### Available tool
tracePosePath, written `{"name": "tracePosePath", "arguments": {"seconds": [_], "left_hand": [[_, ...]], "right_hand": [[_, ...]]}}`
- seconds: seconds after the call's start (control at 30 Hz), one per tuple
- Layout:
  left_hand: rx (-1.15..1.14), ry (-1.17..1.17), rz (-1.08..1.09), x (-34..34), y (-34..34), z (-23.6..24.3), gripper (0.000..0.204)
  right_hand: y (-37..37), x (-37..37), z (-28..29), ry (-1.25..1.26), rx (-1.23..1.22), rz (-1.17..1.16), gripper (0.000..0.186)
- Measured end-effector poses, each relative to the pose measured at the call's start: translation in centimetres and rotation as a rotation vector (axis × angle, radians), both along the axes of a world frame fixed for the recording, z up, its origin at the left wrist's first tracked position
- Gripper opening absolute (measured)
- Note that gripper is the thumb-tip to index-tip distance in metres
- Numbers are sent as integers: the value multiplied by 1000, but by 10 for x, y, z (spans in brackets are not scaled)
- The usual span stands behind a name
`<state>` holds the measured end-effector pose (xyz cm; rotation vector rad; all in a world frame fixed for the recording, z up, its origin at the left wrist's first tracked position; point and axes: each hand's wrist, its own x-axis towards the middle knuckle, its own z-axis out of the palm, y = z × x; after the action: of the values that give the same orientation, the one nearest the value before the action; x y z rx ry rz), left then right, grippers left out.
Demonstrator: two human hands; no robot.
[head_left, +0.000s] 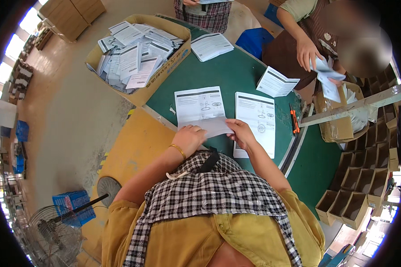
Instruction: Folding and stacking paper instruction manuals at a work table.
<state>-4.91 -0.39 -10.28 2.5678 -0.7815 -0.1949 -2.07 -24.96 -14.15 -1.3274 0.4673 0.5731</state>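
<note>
A printed instruction sheet (198,102) lies on the green table before me, its near part folded up with the blank side showing. My left hand (190,139) is closed at the fold's left end, fingers curled on the paper. With thumb and fingers, my right hand (241,133) pinches the fold's right end. Just right of it sits a stack of flat, unfolded sheets (254,120) with line drawings. A half-folded sheet (276,82) stands tented beyond the stack. Farther off lies a pile of sheets (211,46).
A cardboard box (165,73) heaped with folded leaflets stands at the far left. An orange cutter (294,119) lies near the table's right edge. Across the table, a co-worker's hand (309,53) holds folded papers over another carton (334,124). Small open boxes (354,191) stand right; a fan (53,236) stands lower left.
</note>
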Motion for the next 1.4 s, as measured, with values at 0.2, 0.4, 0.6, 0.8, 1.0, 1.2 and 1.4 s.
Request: {"name": "tracePosePath", "arguments": {"seconds": [0.2, 0.4, 0.6, 0.8, 1.0, 1.2, 1.4], "left_hand": [[-33, -178, 71, -8, -14, 20, 21], [16, -220, 93, -6, -23, 8, 12], [146, -282, 31, 5, -22, -1, 10], [54, -166, 76, 12, -27, 6, 8], [-122, -222, 59, 10, -36, -1, 12], [32, -280, -29, 22, -32, -9, 10], [-78, 185, 172, 25, -37, 9, 27]], "right_hand": [[-3, 3, 3, 10, 111, -93, 21], [-11, 5, -3, 48, 197, -147, 20], [-18, 7, -3, 55, 240, -118, 20], [-20, 5, 8, -12, 217, -121, 20], [-27, 5, -5, -19, 197, -70, 20], [-28, 4, 6, 7, 164, -91, 23], [-38, 1, 10, -60, 151, -149, 27]]}}
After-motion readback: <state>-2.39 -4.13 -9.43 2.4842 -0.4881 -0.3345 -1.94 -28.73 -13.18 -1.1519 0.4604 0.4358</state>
